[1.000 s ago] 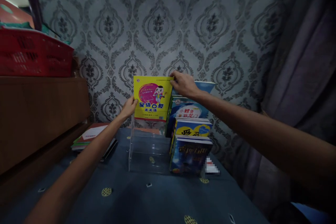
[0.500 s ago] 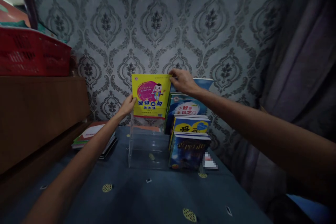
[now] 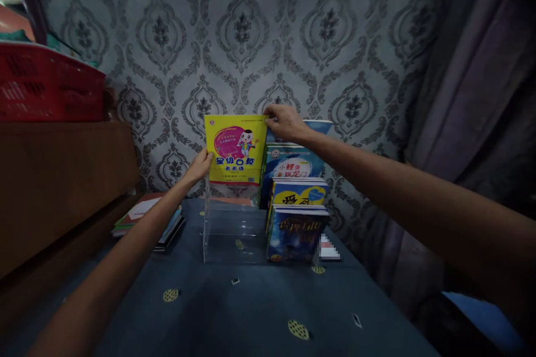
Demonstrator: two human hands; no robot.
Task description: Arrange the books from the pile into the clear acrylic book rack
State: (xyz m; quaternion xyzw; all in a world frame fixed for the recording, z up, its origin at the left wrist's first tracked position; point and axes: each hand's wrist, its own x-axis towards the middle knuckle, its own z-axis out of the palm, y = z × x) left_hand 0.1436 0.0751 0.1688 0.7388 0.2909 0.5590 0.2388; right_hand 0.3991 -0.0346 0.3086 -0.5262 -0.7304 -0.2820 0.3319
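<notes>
A home, seemingly; damask wallpaper (image 3: 243,61); purplish curtain (image 3: 473,100); wooden cabinet (image 3: 62,173).

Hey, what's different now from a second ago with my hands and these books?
Only the view has visibly shifted: the scene sits slightly higher and mostly further left in the picture. Nothing was taken hold of or let go. Your left hand and right hand still grip the yellow rectangular paper book, upright behind the clear plastic stepped rack's front steps; the dark blue glossy book stays put.

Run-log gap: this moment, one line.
left hand: yellow book, left edge | right hand: its top-right corner | rack: books at right
</notes>
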